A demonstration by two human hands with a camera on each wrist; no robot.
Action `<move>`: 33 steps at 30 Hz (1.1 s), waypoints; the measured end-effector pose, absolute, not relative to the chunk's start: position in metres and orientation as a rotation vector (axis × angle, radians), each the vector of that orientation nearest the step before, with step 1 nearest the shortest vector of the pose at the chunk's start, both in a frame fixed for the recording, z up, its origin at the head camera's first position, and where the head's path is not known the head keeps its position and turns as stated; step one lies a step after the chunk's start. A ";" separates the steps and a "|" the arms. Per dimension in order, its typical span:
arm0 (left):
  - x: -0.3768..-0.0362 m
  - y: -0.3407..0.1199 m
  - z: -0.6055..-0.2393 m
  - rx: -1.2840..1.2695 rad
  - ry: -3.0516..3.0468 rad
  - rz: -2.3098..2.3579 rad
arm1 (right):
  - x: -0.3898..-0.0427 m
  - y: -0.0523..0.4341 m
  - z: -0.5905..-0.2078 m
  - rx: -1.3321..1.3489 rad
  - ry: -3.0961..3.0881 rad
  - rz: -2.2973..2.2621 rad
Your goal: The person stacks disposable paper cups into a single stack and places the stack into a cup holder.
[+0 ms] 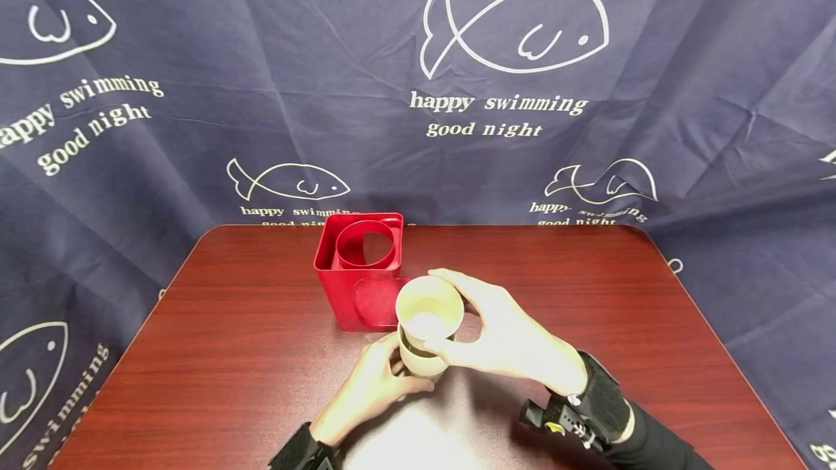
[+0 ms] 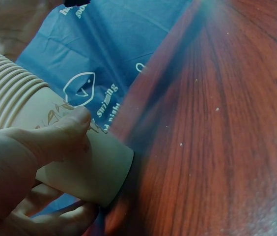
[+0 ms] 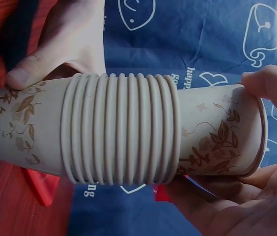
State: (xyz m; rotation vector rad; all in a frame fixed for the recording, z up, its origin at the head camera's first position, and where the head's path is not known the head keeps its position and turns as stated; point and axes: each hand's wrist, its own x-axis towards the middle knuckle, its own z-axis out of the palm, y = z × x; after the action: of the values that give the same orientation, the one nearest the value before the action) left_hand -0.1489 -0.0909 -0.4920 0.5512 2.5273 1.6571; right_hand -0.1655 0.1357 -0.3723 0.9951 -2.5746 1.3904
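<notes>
A stack of paper cups (image 3: 121, 129) with brown leaf prints stands between the two hands, its rims packed in a ribbed row. The left hand (image 1: 366, 386) grips the lower part of the stack; in the left wrist view its thumb (image 2: 65, 130) lies along the printed wall. The right hand (image 1: 512, 332) holds one paper cup (image 3: 217, 130) near its rim, thumb on one side and fingers on the other. That cup's lower end sits inside the stack's top cup, while its rim stands well clear of the others. The head view looks into its open mouth.
Behind the cups on the left, a red square container (image 1: 336, 299) with a round ring in its top stands on the reddish wooden table (image 1: 242, 354). A dark blue cloth (image 1: 366, 93) with white fish prints hangs beyond the table.
</notes>
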 end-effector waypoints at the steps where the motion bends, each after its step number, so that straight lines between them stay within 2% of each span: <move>1: -0.149 -0.091 -0.492 0.551 2.522 1.662 | -0.166 0.136 -0.373 0.999 -2.570 1.386; 33: -0.148 -0.091 -0.494 0.552 2.577 1.621 | -0.165 0.140 -0.387 1.034 -2.551 1.328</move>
State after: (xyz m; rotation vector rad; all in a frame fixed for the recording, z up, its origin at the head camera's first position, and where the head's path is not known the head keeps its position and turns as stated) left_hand -0.1477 -0.0909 -0.4937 0.5519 2.5773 1.6208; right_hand -0.1646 0.1400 -0.3866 1.0343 -2.5513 1.3278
